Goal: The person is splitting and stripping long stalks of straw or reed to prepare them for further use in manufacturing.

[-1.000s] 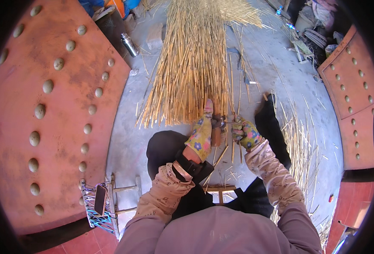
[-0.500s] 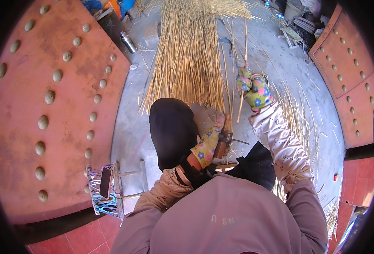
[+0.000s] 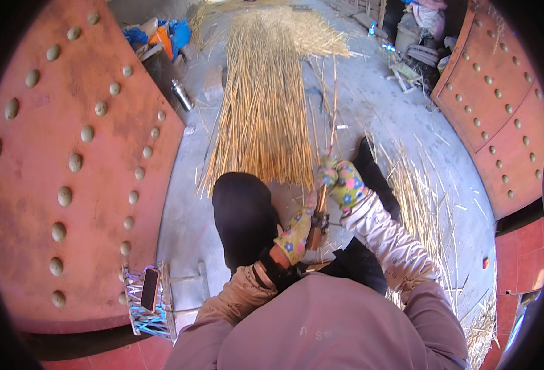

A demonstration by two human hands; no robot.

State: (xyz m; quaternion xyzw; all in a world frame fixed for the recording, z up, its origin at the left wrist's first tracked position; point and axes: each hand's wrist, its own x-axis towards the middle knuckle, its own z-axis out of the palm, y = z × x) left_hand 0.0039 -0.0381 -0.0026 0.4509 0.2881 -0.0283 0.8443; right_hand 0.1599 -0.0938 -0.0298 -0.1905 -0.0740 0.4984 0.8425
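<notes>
My left hand [image 3: 296,233], in a flowered glove, is wrapped round a small wooden block tool [image 3: 315,234] with a dark metal fitting, held low between my knees. My right hand [image 3: 344,184], gloved alike, grips a long thin reed stalk [image 3: 335,102] close to its lower end. That stalk runs away from me, and its near end meets the top of the wooden tool; whether it has entered the tool is hidden. Just beyond my knees, a wide layer of straw-coloured reeds [image 3: 259,123] lies lengthwise on the floor.
Loose stalks [image 3: 420,209] are strewn along my right side. A steel flask [image 3: 182,95] is on the floor at left. A phone [image 3: 150,288] rests on a strung stool [image 3: 151,320]. Studded red door panels [image 3: 99,185] flank both sides. Clutter [image 3: 417,49] fills the back right.
My right hand has come down and left toward the wooden tool, bringing the stalk's near end to it. The left hand keeps its hold. The view has tilted up slightly.
</notes>
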